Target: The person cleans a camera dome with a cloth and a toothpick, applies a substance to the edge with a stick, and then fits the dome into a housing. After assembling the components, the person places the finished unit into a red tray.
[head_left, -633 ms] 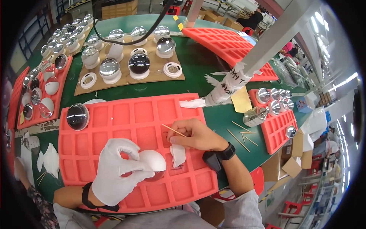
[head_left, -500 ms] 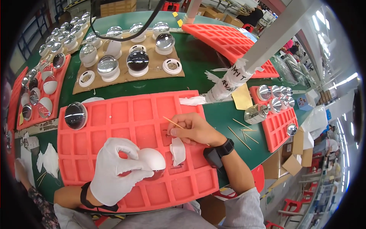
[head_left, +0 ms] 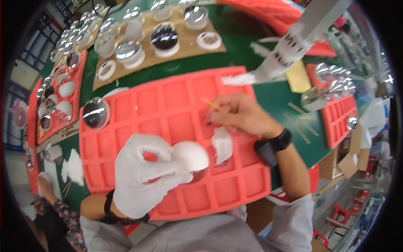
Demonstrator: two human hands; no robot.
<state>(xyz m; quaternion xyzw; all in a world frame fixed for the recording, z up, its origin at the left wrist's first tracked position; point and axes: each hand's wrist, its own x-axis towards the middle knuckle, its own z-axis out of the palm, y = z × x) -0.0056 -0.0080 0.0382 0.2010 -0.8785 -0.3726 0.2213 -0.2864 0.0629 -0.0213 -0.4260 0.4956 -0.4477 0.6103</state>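
At the far left, a narrow red tray (head_left: 38,110) holds white and mirrored domes. Beside it on the green surface (head_left: 268,98) lie scraps of white tissue (head_left: 73,167). The big red foam tray (head_left: 176,122) fills the middle; a shiny dome (head_left: 95,112) sits in its upper-left pocket. Behind it, a cardboard sheet (head_left: 145,63) carries more domes and white rings.

The left hand (head_left: 145,174), in a white glove, is closed around a white dome (head_left: 191,156), thumb and fingers wrapped over its left side, holding it just above the tray's lower pockets. Just right of the dome, a white wipe (head_left: 222,144) lies on the tray, its upper edge under the right hand.

The bare right hand (head_left: 239,115), with a black watch (head_left: 273,145) on the wrist, pinches a thin wooden stick (head_left: 210,103) between its fingertips and rests on the tray. The hands are apart, the dome and wipe between them.

Further right, loose sticks (head_left: 300,122) lie on the surface, then a small red tray (head_left: 336,115) with mirrored domes.
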